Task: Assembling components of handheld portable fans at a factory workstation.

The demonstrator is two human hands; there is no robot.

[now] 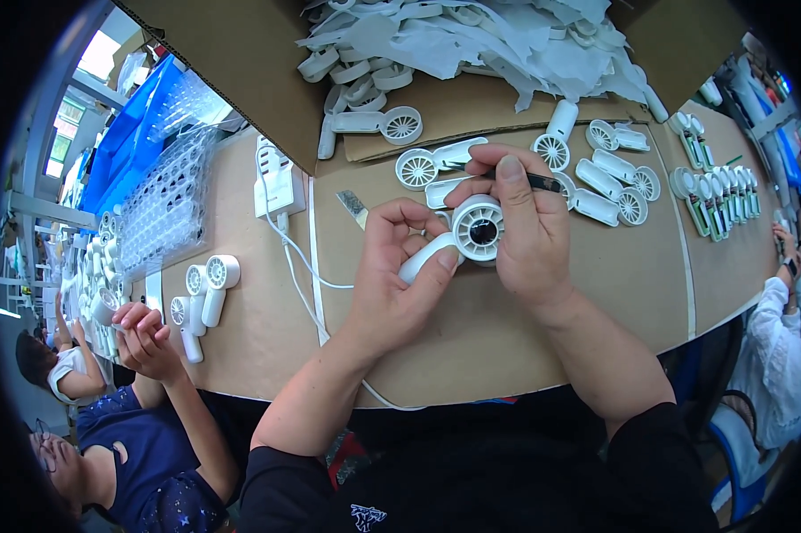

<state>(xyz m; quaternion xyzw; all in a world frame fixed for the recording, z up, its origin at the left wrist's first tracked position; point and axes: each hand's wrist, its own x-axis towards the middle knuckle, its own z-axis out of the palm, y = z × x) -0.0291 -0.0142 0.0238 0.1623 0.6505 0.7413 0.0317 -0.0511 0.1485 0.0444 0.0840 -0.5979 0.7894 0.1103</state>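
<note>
A white handheld fan [463, 233] with a spoked round head and dark centre is held between my hands above the cardboard-covered table. My left hand [395, 265] is closed round its handle, thumb on top. My right hand [535, 233] steadies the right side of the fan head. A slim black pen-like tool [543, 182] is gripped between the fingers and thumb of that hand; its exact kind is unclear. Just beyond my hands lie white fan shells [416, 168], some with open handle halves [596, 207].
A large cardboard box [232, 62] of white fan parts and thin white sheets stands at the back. A white power strip [279, 182] with cables is on the left, near assembled fans [221, 271]. Fans with green boards [716, 200] line the right. Co-workers [138, 453] sit on both sides.
</note>
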